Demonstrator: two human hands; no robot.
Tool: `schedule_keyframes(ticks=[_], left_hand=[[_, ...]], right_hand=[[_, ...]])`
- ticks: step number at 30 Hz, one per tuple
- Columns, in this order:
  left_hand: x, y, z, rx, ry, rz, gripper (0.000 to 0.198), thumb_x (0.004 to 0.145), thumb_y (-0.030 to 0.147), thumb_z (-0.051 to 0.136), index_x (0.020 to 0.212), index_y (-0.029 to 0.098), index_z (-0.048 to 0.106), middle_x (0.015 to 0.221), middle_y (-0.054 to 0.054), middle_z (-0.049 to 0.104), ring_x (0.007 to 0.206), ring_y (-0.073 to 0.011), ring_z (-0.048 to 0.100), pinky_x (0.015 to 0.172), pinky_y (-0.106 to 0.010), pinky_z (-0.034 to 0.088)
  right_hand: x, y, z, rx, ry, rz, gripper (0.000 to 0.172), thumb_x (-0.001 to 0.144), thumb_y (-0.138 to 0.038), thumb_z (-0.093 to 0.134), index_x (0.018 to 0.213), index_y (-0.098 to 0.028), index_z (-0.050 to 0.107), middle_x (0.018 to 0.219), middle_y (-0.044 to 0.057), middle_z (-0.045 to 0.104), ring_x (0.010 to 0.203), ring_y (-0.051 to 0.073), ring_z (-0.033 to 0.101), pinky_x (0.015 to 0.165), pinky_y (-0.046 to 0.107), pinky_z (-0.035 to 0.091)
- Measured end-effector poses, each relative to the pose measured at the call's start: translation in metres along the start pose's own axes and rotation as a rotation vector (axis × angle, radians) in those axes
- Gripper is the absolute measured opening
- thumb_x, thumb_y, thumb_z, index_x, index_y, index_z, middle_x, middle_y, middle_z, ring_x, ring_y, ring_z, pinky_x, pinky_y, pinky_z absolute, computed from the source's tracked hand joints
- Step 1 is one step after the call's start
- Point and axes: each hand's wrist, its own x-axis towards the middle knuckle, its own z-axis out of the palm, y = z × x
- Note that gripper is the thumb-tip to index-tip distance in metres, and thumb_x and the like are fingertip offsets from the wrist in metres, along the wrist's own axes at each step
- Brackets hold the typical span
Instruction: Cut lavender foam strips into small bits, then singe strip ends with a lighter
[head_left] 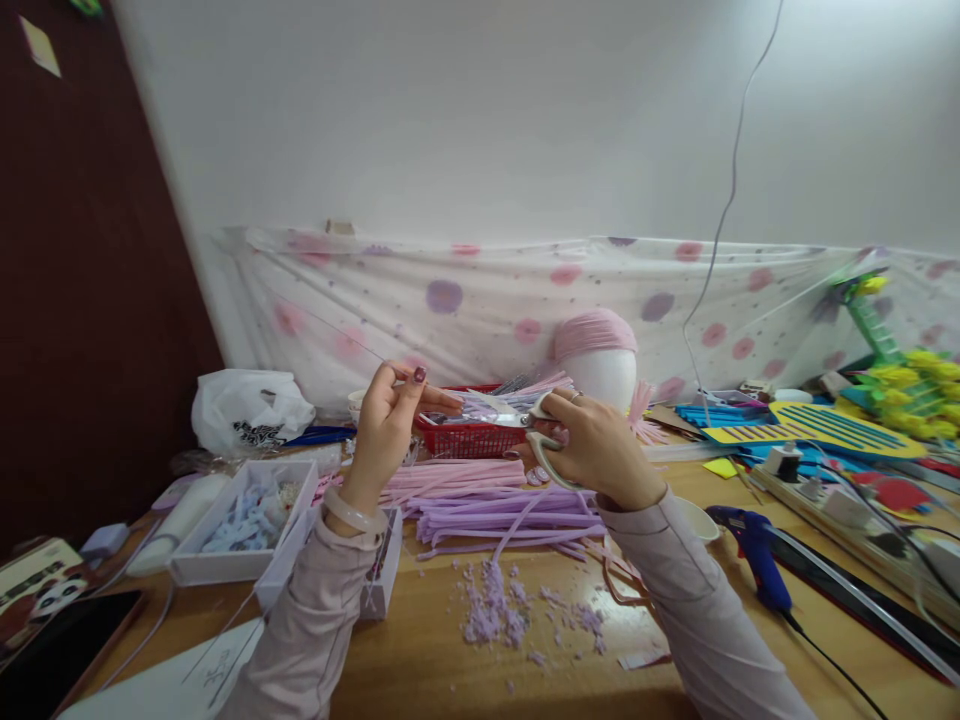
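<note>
My left hand (390, 415) is raised over the table, thumb and fingers pinched on a thin wire (358, 342) that runs up and to the left. My right hand (596, 445) grips a pair of scissors (541, 440) by their pale handles. The blades point left towards my left fingers and look parted. Below my hands lie a bundle of purple pipe cleaners (495, 520) and, behind it, a row of pink pipe cleaners (450, 478). Purple fluff clippings (491, 605) are heaped on the tabletop in front.
Behind my hands stands a red basket (472, 438) holding more stems. White boxes (244, 570) and a plastic bag (251, 410) are at left. At right lie a blue glue gun (757, 550), a power strip (825, 520) and a yellow board (817, 432). A white head form (607, 375) stands behind.
</note>
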Motion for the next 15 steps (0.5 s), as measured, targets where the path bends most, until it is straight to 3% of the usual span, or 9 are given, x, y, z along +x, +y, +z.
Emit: schedule_keyframes(ticks=[15], left_hand=[[-0.0005, -0.0018, -0.0009, 0.058, -0.009, 0.039, 0.024, 0.081, 0.041, 0.056, 0.082, 0.024, 0.040, 0.065, 0.001, 0.068, 0.068, -0.0199, 0.069, 0.069, -0.035, 0.055]], right_hand=[[0.0007, -0.0005, 0.0000, 0.006, 0.020, -0.036, 0.020, 0.074, -0.036, 0.056, 0.072, -0.020, 0.043, 0.077, 0.005, 0.054, 0.067, 0.016, 0.048, 0.059, 0.027, 0.028]])
